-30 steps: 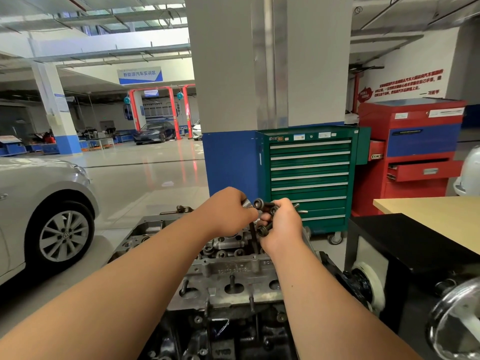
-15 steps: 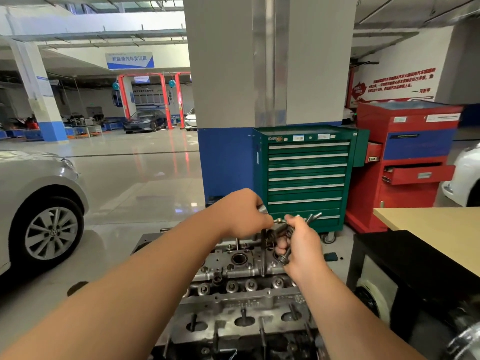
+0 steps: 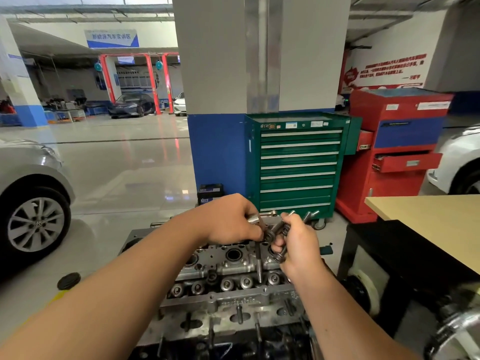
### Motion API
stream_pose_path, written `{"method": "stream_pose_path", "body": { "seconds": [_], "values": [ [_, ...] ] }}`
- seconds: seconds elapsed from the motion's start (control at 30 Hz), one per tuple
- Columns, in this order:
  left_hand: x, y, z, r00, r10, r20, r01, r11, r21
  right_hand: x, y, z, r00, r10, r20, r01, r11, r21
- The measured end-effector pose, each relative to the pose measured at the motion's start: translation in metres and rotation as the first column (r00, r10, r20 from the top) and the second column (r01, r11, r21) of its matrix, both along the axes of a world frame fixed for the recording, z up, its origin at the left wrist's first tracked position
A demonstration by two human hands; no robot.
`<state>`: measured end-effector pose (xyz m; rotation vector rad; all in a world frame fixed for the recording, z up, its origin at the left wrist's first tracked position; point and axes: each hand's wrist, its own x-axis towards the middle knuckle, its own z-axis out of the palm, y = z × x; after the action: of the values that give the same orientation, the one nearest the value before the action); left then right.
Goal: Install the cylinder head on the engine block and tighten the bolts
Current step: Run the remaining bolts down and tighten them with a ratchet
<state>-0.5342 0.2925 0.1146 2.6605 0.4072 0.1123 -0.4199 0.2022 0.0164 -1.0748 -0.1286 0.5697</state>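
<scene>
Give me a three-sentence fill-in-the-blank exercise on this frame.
The left hand holds one bolt above the cylinder ____.
The other bolts are bunched in the ____.
Left of the red cabinet stands a ____ cabinet.
Missing: head; right hand; green.

Left hand (image 3: 228,220), right hand (image 3: 300,246), each with bolts (image 3: 277,226), above the cylinder head (image 3: 226,278)

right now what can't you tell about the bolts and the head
Head view: how many bolts the right hand grips; its fingers cover them.
Head view: whether the long bolt the left hand pinches has seated in the cylinder head; too small.
Head view: engine block; cut off by the bottom edge.
</scene>
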Motion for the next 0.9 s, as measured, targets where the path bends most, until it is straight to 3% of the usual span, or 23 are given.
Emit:
{"method": "stream_pose_path", "body": {
  "seconds": [0.17,0.3,0.4,0.47,0.57,0.67,0.73,0.9],
  "values": [
    [-0.005,-0.005,0.002,0.994,-0.026,-0.106,0.040,0.990,0.138,-0.007,-0.006,0.000,1.000,-0.007,0.006,0.007,1.000,-0.003],
    [0.000,-0.007,-0.007,0.987,-0.025,-0.159,0.047,0.990,0.134,-0.011,-0.010,0.003,1.000,-0.019,-0.014,0.018,0.999,-0.036],
    [0.001,-0.004,-0.009,0.999,0.028,0.015,-0.028,0.999,0.020,-0.008,-0.013,0.017,1.000,0.001,-0.023,-0.001,1.000,0.011],
    [0.003,-0.004,-0.004,0.975,0.076,0.207,-0.056,0.993,-0.100,-0.002,-0.012,0.038,0.997,0.001,0.075,-0.004,0.999,0.045],
    [0.012,-0.001,0.001,0.894,0.140,0.425,-0.075,0.983,-0.167,0.005,-0.002,0.077,0.970,-0.001,0.243,-0.026,0.994,0.105],
    [0.019,0.005,0.002,0.764,0.234,0.602,-0.112,0.966,-0.233,0.007,0.008,0.090,0.958,0.088,0.274,-0.135,0.978,0.157],
    [0.019,0.011,0.001,0.679,0.306,0.667,-0.117,0.943,-0.312,0.008,0.012,0.086,0.954,0.151,0.259,-0.196,0.968,0.157],
    [0.018,0.020,-0.008,0.632,0.354,0.690,-0.077,0.914,-0.398,0.010,0.016,0.057,0.940,0.297,0.170,-0.308,0.951,0.039]
  ]
}}
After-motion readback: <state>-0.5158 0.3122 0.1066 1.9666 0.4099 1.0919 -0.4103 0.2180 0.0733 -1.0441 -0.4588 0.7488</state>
